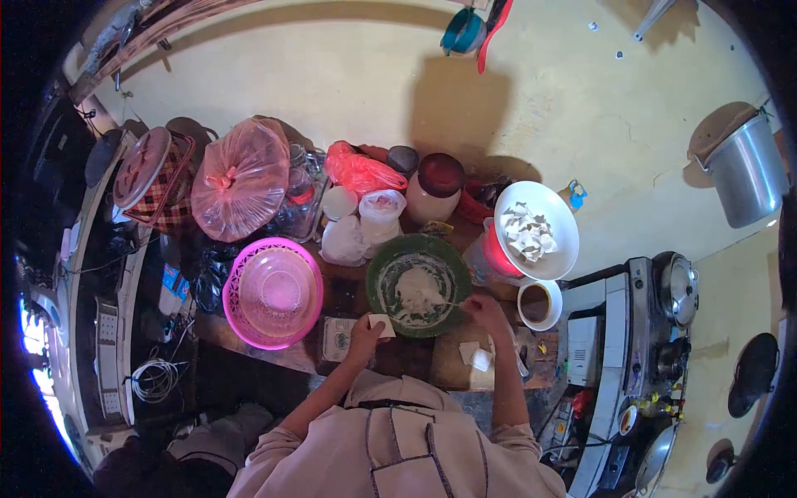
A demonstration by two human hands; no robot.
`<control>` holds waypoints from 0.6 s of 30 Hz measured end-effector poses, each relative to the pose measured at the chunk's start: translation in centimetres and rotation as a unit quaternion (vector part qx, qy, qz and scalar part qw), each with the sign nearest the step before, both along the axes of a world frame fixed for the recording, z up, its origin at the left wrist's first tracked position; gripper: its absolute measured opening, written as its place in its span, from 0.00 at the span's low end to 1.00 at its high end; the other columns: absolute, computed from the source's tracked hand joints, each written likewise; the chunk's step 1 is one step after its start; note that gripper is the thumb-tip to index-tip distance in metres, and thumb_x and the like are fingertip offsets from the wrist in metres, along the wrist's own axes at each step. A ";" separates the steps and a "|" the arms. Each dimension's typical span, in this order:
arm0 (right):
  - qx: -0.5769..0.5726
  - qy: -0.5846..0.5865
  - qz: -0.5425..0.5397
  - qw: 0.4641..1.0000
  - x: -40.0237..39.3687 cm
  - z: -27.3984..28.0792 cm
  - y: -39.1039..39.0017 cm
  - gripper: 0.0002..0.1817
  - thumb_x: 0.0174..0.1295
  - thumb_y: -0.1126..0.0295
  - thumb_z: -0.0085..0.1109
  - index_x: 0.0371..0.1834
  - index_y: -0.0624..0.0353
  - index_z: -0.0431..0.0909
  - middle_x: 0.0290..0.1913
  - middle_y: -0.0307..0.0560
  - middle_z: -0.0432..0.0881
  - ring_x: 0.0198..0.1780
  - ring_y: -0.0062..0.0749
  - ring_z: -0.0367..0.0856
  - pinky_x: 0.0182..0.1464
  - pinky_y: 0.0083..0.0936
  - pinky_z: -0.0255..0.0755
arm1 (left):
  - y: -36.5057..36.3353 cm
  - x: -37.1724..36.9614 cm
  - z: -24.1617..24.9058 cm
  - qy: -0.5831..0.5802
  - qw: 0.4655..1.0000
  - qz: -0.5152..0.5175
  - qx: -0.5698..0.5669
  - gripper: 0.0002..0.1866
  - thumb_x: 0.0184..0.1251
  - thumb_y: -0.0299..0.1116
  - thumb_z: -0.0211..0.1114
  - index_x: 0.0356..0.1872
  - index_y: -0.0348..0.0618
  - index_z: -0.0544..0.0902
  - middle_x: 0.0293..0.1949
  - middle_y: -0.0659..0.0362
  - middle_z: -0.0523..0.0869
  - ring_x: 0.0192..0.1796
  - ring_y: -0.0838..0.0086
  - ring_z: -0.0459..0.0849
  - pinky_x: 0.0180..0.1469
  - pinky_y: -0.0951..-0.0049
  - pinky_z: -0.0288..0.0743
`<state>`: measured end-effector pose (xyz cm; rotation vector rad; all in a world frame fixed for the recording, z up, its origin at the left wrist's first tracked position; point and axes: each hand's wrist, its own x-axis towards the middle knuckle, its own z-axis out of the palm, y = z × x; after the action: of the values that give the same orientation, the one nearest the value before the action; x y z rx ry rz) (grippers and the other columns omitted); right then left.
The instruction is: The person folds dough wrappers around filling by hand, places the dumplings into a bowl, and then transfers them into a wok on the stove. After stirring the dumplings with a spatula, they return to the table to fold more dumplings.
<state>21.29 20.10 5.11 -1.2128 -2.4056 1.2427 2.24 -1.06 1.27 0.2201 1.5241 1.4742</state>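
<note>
Pinches a pale flat piece (382,326) in the left hand (365,339), close to the near-left rim of the green basin (390,253) on the tabletop (339,286); grips a thin utensil (449,304) by its end in the right hand (481,311), with the other end in white batter (415,290); has flat pieces (470,353) on a wooden board (451,375), near right, a pink basket (233,309) left, and a white bowl (568,236) of pale chunks (529,232) far right.

Loose beige top (398,461) — dark stitching (431,440) across it in angular lines — with bunched sleeves (278,446).
</note>
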 end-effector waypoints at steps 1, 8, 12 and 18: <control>0.114 -0.028 0.035 0.992 -0.4 0.1 -0.5 0.07 0.48 0.64 0.57 0.30 0.51 0.78 0.28 0.49 0.79 0.28 0.39 0.78 0.31 0.32 0.70 | 0.1 -0.1 -0.3 -0.020 1.000 0.012 -0.006 0.10 0.60 0.28 0.52 0.42 0.38 0.71 0.36 0.57 0.77 0.36 0.73 0.79 0.33 0.75 0.79; 0.298 -0.182 0.140 0.927 -5.0 0.0 -5.8 0.10 0.49 0.71 0.49 0.36 0.49 0.74 0.32 0.49 0.75 0.32 0.46 0.78 0.29 0.39 0.72 | 0.0 0.5 -0.1 -0.149 0.988 0.018 0.039 0.11 0.61 0.27 0.49 0.45 0.39 0.68 0.41 0.56 0.75 0.42 0.69 0.77 0.40 0.68 0.79; 0.286 -0.187 0.099 0.935 -5.6 1.2 -7.6 0.11 0.51 0.72 0.46 0.39 0.50 0.72 0.32 0.49 0.74 0.30 0.47 0.79 0.28 0.40 0.73 | 0.6 0.7 -1.4 -0.148 0.987 0.023 0.050 0.12 0.63 0.26 0.46 0.47 0.39 0.66 0.43 0.55 0.73 0.44 0.67 0.76 0.44 0.65 0.78; 0.264 -0.188 0.108 0.940 -5.1 -1.8 -9.8 0.12 0.50 0.73 0.46 0.40 0.56 0.71 0.34 0.51 0.76 0.30 0.48 0.79 0.29 0.41 0.73 | 0.8 1.0 -2.2 -0.150 0.987 0.044 0.035 0.13 0.63 0.25 0.44 0.50 0.41 0.63 0.45 0.55 0.71 0.47 0.66 0.75 0.46 0.62 0.76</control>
<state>16.18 10.30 3.27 -1.1087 -2.9340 0.3515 3.27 -0.27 -0.96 -0.0300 1.2544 1.5535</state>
